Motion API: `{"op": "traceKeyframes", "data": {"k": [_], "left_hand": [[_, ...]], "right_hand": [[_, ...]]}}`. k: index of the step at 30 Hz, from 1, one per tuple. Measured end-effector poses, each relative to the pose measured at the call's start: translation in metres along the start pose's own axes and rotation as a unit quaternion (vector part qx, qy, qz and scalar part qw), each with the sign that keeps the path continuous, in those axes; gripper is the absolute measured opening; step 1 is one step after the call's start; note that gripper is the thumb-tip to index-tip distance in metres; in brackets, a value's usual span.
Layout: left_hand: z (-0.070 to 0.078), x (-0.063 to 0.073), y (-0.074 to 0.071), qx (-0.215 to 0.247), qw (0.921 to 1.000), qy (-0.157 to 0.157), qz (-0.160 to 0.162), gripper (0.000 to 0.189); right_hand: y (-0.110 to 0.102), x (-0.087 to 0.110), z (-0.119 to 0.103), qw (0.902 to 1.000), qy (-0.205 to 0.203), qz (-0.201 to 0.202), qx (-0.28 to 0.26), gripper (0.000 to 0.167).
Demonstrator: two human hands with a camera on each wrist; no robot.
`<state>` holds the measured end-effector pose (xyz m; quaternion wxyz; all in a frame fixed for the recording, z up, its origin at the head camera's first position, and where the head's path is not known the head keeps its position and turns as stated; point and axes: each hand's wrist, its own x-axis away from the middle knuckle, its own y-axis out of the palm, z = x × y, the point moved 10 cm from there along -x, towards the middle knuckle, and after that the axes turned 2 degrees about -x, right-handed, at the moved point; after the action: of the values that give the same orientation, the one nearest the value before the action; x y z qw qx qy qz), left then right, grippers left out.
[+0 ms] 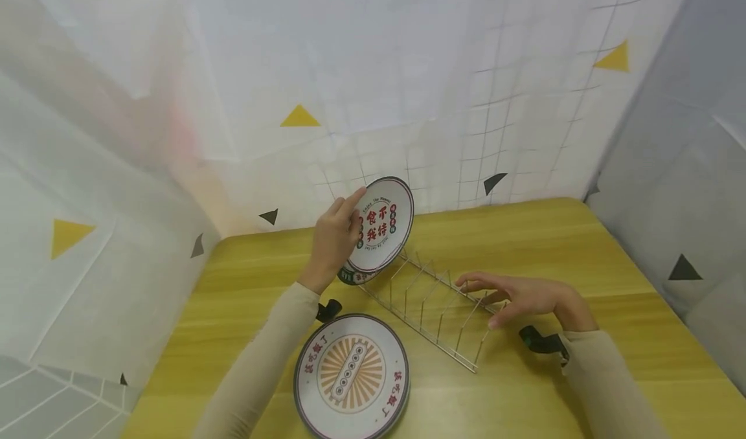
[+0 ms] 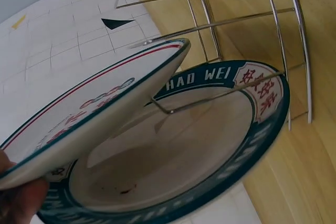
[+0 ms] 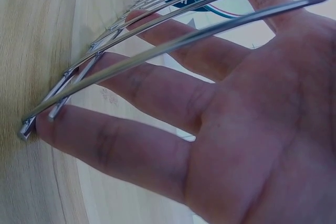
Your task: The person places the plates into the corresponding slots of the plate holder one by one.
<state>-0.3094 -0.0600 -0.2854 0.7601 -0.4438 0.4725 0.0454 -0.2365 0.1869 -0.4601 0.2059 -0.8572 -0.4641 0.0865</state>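
My left hand (image 1: 338, 232) grips a white plate (image 1: 386, 222) with red characters by its left edge, tilted over the far end of a wire dish rack (image 1: 440, 313). Behind it, a second plate with a green rim (image 2: 273, 114) leans at that end of the rack, mostly covered in the head view. At the rack's near right end, my right hand (image 1: 527, 296) holds the wire frame. Its fingers (image 3: 136, 85) lie among the wires and reach the bottom rail, with the thumb by the nearest upright wire.
A stack of round plates (image 1: 352, 377), the top one bearing an orange sunburst, sits on the wooden table (image 1: 612, 296) in front of the rack. White sheeting with yellow and black triangles (image 1: 300, 116) rises behind the table and along its sides.
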Motion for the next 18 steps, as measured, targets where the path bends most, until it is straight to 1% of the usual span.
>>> {"op": "traceKeyframes", "data": {"k": [3,5,7,11,16,18], "left_hand": [[0.002,0.004,0.007,-0.004,0.9999,0.006,-0.012,0.047],[0.005,0.009,0.013,-0.015,0.9994,0.016,-0.026,0.047],[0.005,0.014,0.019,-0.024,0.9989,0.019,-0.036,0.048],[0.004,0.021,0.024,-0.052,0.9977,0.006,-0.042,0.051],[0.006,0.026,0.025,-0.121,0.991,-0.009,-0.057,0.05],[0.008,0.028,0.025,-0.137,0.9885,-0.012,-0.062,0.049]], "right_hand": [[0.001,-0.001,-0.002,1.0,-0.002,-0.001,0.002,0.079],[0.002,-0.002,-0.002,1.0,-0.001,-0.001,0.002,0.078],[0.003,-0.003,-0.003,1.0,-0.001,-0.001,0.0,0.078],[0.004,-0.004,-0.005,0.9999,0.0,-0.002,-0.013,0.079],[0.004,-0.005,-0.006,0.9998,-0.003,0.0,-0.021,0.08],[0.004,-0.005,-0.005,0.9998,-0.004,0.0,-0.018,0.08]]}}
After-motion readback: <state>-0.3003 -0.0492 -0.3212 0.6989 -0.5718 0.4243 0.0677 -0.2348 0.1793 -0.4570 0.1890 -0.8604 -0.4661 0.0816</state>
